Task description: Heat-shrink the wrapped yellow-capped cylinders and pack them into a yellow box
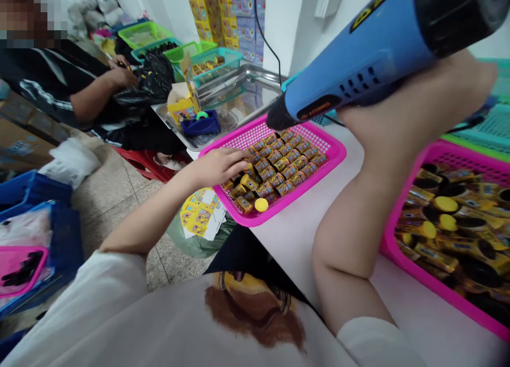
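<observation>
My right hand [434, 99] is wrapped around a blue heat gun [370, 59] with black ends, held up at the right. Its black nozzle points down and left over a pink basket [292, 201]. Inside that basket, several small yellow-and-brown wrapped cylinders [283, 162] lie in rows. My left hand [223, 168] lies over the basket's left side, fingers stretched out and touching the cylinders there. One cylinder near the front corner shows a round yellow end [261, 204].
A second pink basket [392, 239] of loose cylinders stands at the right. Beyond the first basket is a metal tray [255, 83] with a blue tape dispenser [201, 124]. A co-worker [95, 91] sits at the left, handling a black bag. Blue crates [64, 250] stand on the floor.
</observation>
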Available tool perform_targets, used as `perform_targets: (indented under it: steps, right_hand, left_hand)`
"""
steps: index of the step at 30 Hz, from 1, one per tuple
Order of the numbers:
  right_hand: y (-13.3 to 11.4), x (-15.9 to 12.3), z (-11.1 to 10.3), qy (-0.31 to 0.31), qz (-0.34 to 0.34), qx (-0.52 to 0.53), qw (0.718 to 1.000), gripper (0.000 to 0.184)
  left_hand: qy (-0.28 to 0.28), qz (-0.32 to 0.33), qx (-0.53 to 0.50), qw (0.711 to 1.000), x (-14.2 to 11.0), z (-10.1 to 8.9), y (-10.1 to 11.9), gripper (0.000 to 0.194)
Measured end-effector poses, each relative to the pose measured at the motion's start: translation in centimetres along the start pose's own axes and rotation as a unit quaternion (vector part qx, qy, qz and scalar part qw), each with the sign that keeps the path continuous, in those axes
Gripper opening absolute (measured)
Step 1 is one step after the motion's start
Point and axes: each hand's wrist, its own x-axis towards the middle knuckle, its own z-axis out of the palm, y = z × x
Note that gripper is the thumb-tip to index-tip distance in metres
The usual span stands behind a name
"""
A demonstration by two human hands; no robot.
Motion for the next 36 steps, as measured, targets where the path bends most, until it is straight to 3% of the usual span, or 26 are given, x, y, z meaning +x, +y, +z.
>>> perform_targets:
  steps: [2, 4, 8, 12, 15, 19, 23, 26, 30, 36]
  right_hand:
    - [-0.7, 0.2, 0.5, 0.019, 0.073, -0.043, 0.996, 0.053]
    - [-1.1, 0.3, 0.9, 0.043, 0.127, -0.052, 0.990, 0.054]
    - [-0.7, 0.4, 1.3, 0.070, 0.139, -0.022, 0.988, 0.049]
    - [-0.8, 0.1, 1.3, -0.001, 0.113, 0.042, 0.993, 0.056]
    - [-1.9, -0.2, 1.7, -0.026, 0.095, 0.083, 0.992, 0.062]
    - [-2.9, -0.1, 2.8, -0.024, 0.133, 0.161, 0.978, 0.054]
    - [-0.9, 0.8, 3.7, -0.020, 0.231, 0.209, 0.950, 0.049]
    - [1.8, 1.2, 4.1, -0.039, 0.263, 0.209, 0.941, 0.047]
    - [4.0, 1.0, 4.0, -0.054, 0.242, 0.204, 0.947, 0.043]
    - [3.1, 0.7, 3.0, -0.075, 0.199, 0.198, 0.957, 0.043]
  left_hand:
    - [-0.059, -0.052, 0.045, 0.996, 2.3, 1.3, 0.2, 0.055]
    - [-0.083, -0.067, 0.062, 0.992, 2.5, 2.0, 1.3, 0.054]
    - [-0.060, -0.070, 0.016, 0.996, -1.5, 1.1, 4.4, 0.053]
    - [0.012, -0.095, 0.014, 0.995, -5.7, -0.3, 6.2, 0.053]
    - [0.052, -0.117, -0.007, 0.992, -7.7, -0.6, 6.3, 0.053]
    - [0.086, -0.140, -0.035, 0.986, -9.8, -0.9, 6.3, 0.052]
    - [0.089, -0.157, -0.091, 0.979, -11.6, -0.8, 6.2, 0.051]
    - [0.118, -0.147, -0.111, 0.976, -12.5, -0.1, 5.5, 0.048]
    - [0.154, -0.090, -0.102, 0.979, -12.7, 0.8, 4.5, 0.054]
    - [0.125, -0.074, -0.101, 0.984, -11.8, 0.7, 4.6, 0.064]
